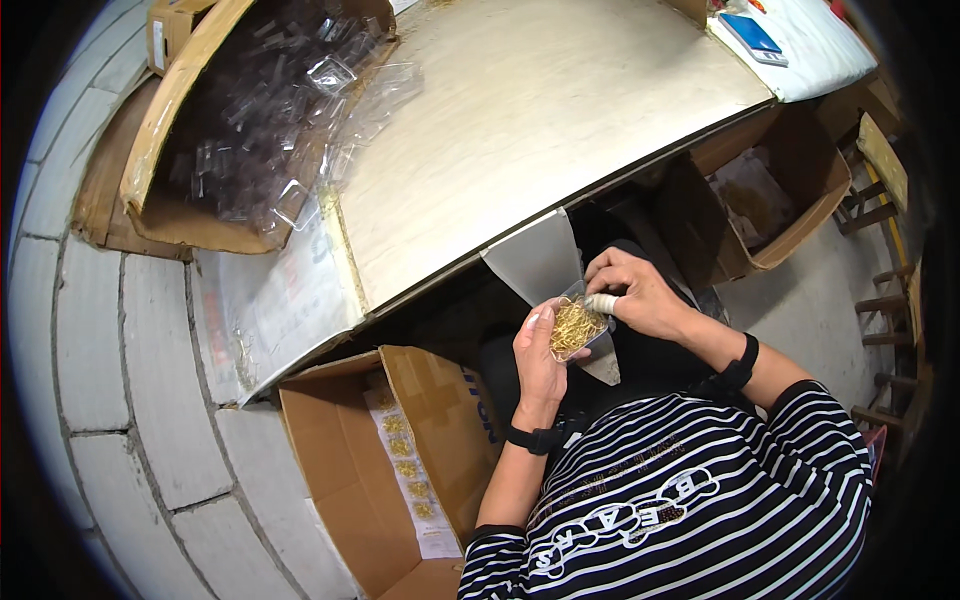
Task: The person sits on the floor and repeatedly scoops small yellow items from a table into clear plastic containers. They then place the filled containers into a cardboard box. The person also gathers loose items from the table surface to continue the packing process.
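Held over my lap, a small clear plastic box (577, 328) is full of thin, curled, gold-coloured pieces. My left hand (541, 355) grips its left side, thumb along the rim. At the far right corner of the box, my right hand (637, 297) has its fingers bent and drawn together, with white tape around one digit. Whether those fingers pinch the rim or some small piece is hidden. Just behind the box, a grey-white sheet or flap (538, 258) leans against the table's edge.
A pale table (520, 120) spans the far side. On its left, a cardboard carton (190, 120) spills clear plastic boxes (290, 120). Below left, an open carton (330, 470) holds several filled boxes in a row. Another carton (790, 225) stands right; a blue-faced device (752, 38) lies far right.
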The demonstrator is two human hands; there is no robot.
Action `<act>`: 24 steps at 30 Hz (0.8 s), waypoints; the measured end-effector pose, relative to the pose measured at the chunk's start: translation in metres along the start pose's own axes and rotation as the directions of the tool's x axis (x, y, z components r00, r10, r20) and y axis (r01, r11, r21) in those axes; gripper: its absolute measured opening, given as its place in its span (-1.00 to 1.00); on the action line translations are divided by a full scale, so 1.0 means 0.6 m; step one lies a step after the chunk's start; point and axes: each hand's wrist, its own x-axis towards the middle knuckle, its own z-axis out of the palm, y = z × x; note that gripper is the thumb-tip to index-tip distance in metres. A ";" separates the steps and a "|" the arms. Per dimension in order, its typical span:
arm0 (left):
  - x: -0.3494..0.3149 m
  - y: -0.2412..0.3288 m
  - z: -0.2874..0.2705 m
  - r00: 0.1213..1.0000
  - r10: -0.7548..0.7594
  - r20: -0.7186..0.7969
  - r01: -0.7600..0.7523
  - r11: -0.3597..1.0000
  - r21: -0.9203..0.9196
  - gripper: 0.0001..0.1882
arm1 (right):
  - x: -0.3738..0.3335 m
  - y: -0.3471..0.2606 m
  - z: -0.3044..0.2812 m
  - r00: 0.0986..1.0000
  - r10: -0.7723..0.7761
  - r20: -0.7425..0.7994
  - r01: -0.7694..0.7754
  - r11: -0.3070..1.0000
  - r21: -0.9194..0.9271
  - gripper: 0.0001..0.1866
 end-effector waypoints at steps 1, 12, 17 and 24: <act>0.001 -0.001 0.002 1.000 0.013 -0.009 -0.013 1.000 0.002 -0.69 | 0.000 0.003 0.003 1.000 -0.007 0.012 0.007 1.000 -0.017 -0.86; 0.002 0.002 0.001 0.998 0.023 -0.061 -0.024 1.000 -0.006 -0.67 | -0.025 0.008 -0.017 0.959 0.232 0.160 -0.269 0.924 0.271 -0.77; 0.007 -0.005 0.010 0.996 0.046 -0.071 -0.043 0.998 0.043 -0.73 | -0.016 0.007 -0.004 0.943 0.305 0.131 -0.329 0.915 0.235 -0.84; 0.007 -0.007 0.011 0.993 0.044 -0.105 -0.032 0.993 0.116 -0.76 | -0.006 0.024 0.004 0.984 0.171 -0.058 -0.143 0.934 0.328 -0.85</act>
